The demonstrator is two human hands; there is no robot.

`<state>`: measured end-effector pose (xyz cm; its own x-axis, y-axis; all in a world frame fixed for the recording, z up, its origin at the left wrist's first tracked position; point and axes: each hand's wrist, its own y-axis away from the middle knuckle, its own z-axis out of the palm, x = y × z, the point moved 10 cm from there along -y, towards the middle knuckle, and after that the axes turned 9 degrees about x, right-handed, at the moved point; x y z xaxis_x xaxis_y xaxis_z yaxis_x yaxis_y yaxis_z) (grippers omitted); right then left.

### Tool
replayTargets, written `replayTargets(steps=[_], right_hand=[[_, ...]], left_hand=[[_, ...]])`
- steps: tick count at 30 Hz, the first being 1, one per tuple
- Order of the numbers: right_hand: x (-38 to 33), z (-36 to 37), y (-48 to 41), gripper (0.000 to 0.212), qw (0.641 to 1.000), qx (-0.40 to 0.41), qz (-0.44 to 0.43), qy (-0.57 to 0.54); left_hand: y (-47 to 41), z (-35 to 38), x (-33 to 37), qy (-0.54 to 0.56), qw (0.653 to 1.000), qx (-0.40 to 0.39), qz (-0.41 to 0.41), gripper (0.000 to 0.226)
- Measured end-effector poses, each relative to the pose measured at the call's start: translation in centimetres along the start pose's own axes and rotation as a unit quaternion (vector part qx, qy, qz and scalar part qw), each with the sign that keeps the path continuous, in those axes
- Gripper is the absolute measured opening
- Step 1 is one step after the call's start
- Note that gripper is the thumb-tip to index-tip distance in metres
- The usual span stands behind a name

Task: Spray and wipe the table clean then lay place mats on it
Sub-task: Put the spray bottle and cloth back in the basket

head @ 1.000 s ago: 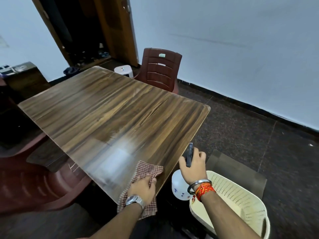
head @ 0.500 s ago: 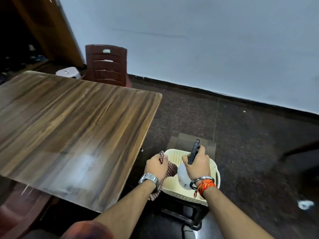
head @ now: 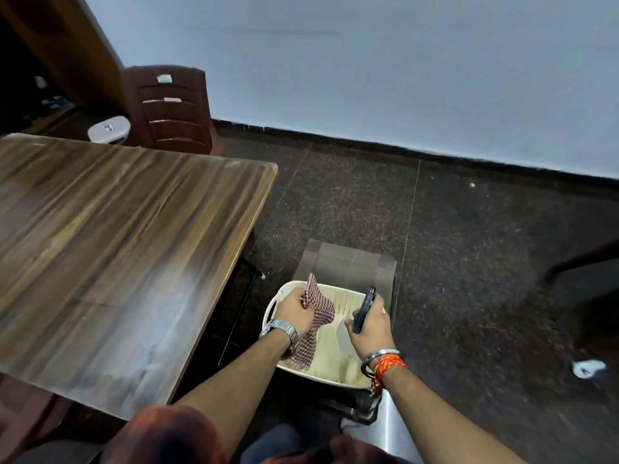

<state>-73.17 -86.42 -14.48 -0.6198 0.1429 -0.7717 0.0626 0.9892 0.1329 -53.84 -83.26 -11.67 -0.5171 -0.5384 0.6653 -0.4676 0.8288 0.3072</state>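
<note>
1. We hold both hands over the cream perforated plastic basket (head: 284, 291), which sits low to the right of the wood-grain laminate counter (head: 127, 242), apart from its right edge.
2. Our left hand (head: 296, 311) is clenched around the red-and-white checked cloth (head: 316, 324). The cloth hangs from the fist into the left half of the basket, with one corner sticking up above the knuckles.
3. Our right hand (head: 371, 328) is wrapped around the neck of the white spray bottle with the black trigger head (head: 364, 309). The bottle's white body is inside the right half of the basket; the trigger head points away from us, towards the far rim.
4. The grey-brown woven place mats (head: 351, 262) lie stacked just beyond the far rim of the basket, partly hidden by it. We cannot tell how many mats are in the stack.
5. The counter surface carries no objects and shows a pale sheen on its near part.
6. A dark red plastic chair (head: 170, 108) stands at the far side of the counter, against the wall, with a small white stool (head: 109, 128) just to its left.
7. The floor is dark speckled stone; a scrap of white litter (head: 588, 368) lies on it at the right.
</note>
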Motion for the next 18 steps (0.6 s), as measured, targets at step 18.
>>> replayTargets(steps=[18], right_hand=[[8.1,8.2,-0.9,0.089,0.983,-0.104,0.142,0.055]], left_hand=[[-5.2,6.9,-6.7,-0.234,0.96,-0.144,-0.048,0.037]])
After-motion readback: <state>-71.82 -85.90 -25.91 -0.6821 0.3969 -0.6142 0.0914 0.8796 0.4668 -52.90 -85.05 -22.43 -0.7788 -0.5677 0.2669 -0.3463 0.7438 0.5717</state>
